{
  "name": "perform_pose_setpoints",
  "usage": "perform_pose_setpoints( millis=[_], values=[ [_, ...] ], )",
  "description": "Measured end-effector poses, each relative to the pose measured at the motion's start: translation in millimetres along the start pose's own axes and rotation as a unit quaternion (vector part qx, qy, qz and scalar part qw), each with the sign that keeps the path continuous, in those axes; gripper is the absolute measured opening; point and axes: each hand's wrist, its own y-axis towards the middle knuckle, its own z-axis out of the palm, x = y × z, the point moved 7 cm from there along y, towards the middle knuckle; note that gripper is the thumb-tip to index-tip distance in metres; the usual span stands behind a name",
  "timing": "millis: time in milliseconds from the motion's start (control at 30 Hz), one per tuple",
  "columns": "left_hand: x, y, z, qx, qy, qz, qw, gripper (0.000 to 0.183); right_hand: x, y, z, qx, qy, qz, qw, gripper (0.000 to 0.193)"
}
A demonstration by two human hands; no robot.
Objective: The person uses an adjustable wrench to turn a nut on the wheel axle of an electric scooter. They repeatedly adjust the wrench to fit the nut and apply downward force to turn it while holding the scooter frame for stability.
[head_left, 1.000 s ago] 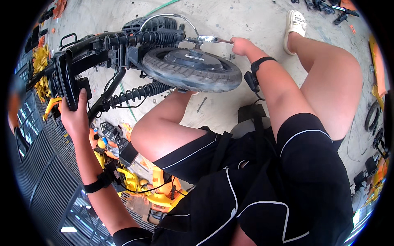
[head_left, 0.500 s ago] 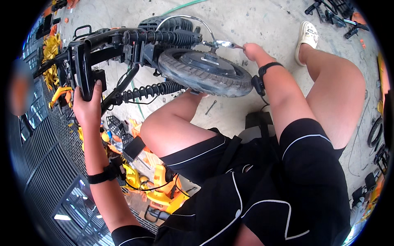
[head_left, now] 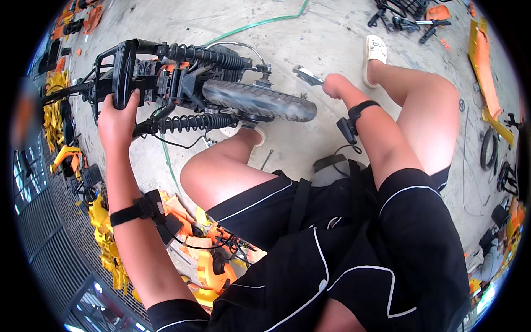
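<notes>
A partly stripped scooter or small motorbike lies in front of me, with a worn black tyre (head_left: 260, 100) and black coil-spring shocks (head_left: 191, 123). My left hand (head_left: 117, 119) is wrapped round the end of a black frame bar (head_left: 125, 69) at its left. Out to the right of the wheel, my right hand (head_left: 337, 87) is closed round a silver pliers-like metal tool (head_left: 307, 75). The tool's head points toward the axle end (head_left: 264, 77) and stands apart from it. The fingers hide its handle.
A loose wrench (head_left: 267, 159) lies on the floor between my legs. A green hose (head_left: 260, 23) runs behind the vehicle. Yellow and orange body panels (head_left: 213, 271) are piled at the left; black parts (head_left: 409, 23) and a tyre (head_left: 489, 149) lie to the right.
My right hand has drawn the tool away from the axle end. The vehicle has rolled, so the wheel shows more tread and less side. My left hand keeps its hold on the frame bar.
</notes>
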Motion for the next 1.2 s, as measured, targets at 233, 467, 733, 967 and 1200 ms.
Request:
perform_pose_setpoints(
  millis=[233,467,733,967,1200],
  values=[
    [-1,-7,-5,-0.01,-0.014,0.013,1.0,0.062,41,-40,-42,-0.119,0.068,-0.044,0.99,0.028],
    [-4,-6,-6,0.002,0.001,0.015,1.0,0.064,57,-38,-33,-0.171,0.095,-0.053,0.979,0.03],
    [0,-6,-5,-0.008,-0.007,0.018,1.0,0.062,69,-44,-58,-0.117,0.042,-0.071,0.99,0.027],
    [4,-5,-3,-0.013,-0.013,0.025,1.0,0.061,88,-52,-77,-0.078,0.004,-0.04,0.996,0.026],
    [2,-3,-2,-0.03,-0.011,0.029,0.999,0.062,65,-32,-49,-0.153,0.003,-0.083,0.985,0.033]
  ],
)
